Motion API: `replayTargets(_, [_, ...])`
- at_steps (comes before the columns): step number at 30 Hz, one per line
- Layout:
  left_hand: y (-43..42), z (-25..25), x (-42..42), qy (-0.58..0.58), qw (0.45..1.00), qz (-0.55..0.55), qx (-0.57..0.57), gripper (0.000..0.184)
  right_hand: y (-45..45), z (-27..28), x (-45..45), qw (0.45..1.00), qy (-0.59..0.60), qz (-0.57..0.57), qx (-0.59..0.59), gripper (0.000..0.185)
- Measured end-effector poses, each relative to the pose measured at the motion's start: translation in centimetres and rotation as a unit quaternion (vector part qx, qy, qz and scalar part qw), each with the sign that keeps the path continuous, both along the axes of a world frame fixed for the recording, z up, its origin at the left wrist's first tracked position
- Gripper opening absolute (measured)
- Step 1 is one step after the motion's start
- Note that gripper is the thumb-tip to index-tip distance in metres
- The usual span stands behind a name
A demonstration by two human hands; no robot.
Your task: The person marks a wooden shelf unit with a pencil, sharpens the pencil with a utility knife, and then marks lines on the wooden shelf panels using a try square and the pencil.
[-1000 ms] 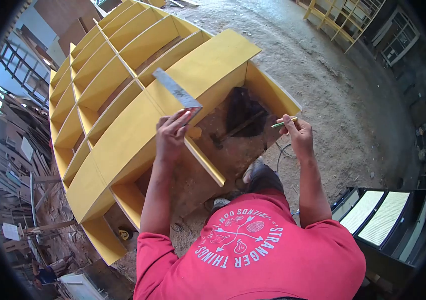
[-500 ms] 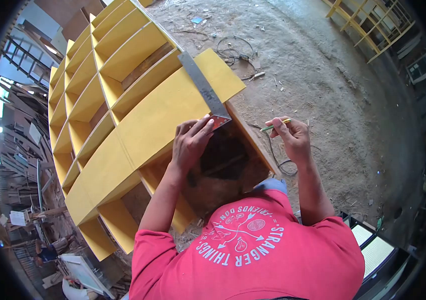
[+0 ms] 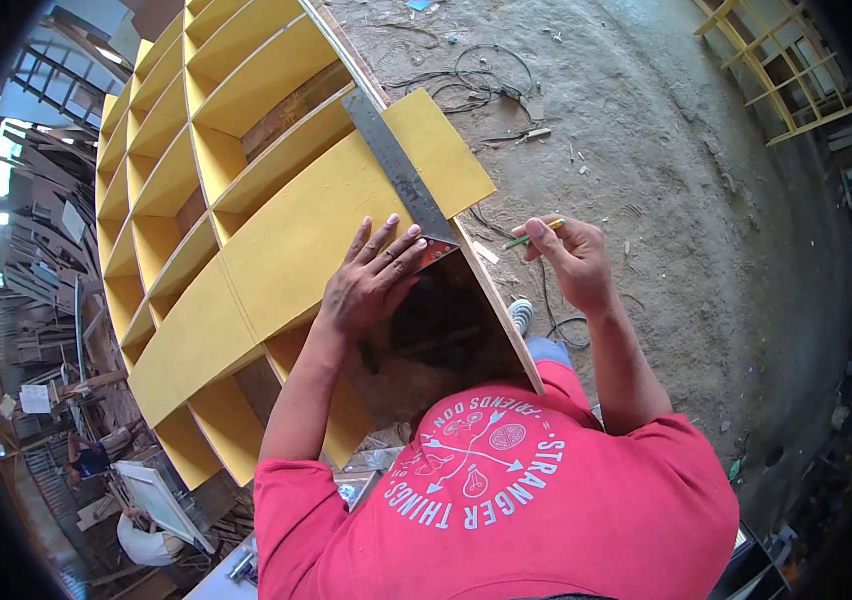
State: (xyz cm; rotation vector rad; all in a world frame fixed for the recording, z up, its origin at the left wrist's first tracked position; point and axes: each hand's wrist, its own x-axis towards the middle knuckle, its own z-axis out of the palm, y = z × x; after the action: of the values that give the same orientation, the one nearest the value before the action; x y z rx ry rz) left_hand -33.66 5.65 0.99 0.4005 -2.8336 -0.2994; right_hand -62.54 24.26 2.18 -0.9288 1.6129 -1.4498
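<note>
A metal try square (image 3: 398, 168) lies across the yellow curved panel (image 3: 291, 225), its dark blade slanting to the far edge and its red stock at the near edge. My left hand (image 3: 364, 285) rests with fingers stretched out on the panel and the near end of the square; its thumb is partly hidden. Off to the right, my right hand (image 3: 576, 262) pinches a green and yellow pencil (image 3: 520, 241) in the air, apart from the panel. The panel sits on a yellow framework (image 3: 208, 160) of crossed ribs.
A bare wooden side board (image 3: 502, 310) runs from the panel toward my body. Cables (image 3: 496, 85) and wood scraps lie on the dirt floor. Another yellow frame (image 3: 786, 70) stands at upper right. Stacked timber (image 3: 46, 290) and a person (image 3: 146, 540) are at left.
My left fingers have spread and flattened over the square and panel. The right hand, with the pencil, has shifted slightly left and up. The view has moved a little.
</note>
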Motion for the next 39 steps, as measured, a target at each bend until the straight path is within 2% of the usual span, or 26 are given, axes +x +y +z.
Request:
replayTargets(7, [-0.4, 0.2, 0.2, 0.012, 0.998, -0.004, 0.058, 0.054, -0.7, -1.4, 0.5, 1.0, -0.005, -0.003, 0.002, 0.034])
replayTargets(16, [-0.3, 0.4, 0.0, 0.002, 0.998, 0.003, 0.064, 0.055, -1.4, -1.9, 0.9, 1.0, -0.016, 0.01, 0.012, 0.033])
replayTargets(19, [-0.3, 0.3, 0.1, 0.008, 0.997, 0.003, 0.077, 0.053, -2.8, -1.4, 1.2, 0.999, -0.02, -0.006, -0.025, 0.033])
replayTargets(23, [-0.2, 0.4, 0.0, 0.013, 0.996, 0.007, 0.083, 0.05, -6.5, -0.2, 0.4, 0.996, 0.088, -0.024, -0.011, 0.032])
replayTargets(26, [-0.2, 0.6, 0.1, 0.013, 0.995, 0.008, 0.094, 0.048, -10.8, 0.8, 0.5, 0.981, 0.175, -0.023, -0.076, 0.033])
replayTargets(30, [-0.1, 0.9, 0.1, 0.015, 0.994, 0.01, 0.111, 0.046, -17.1, 0.4, 0.9, 0.977, 0.191, -0.017, -0.094, 0.036])
replayTargets(33, [-0.1, 1.0, 0.0, 0.015, 0.993, 0.012, 0.118, 0.047, -21.0, 0.4, 1.1, 0.961, 0.265, 0.0, -0.083, 0.035])
replayTargets(39, [0.0, 1.7, -0.2, 0.01, 0.991, 0.018, 0.135, 0.047, -25.0, 0.0, 1.4, 0.956, 0.288, 0.027, -0.05, 0.035])
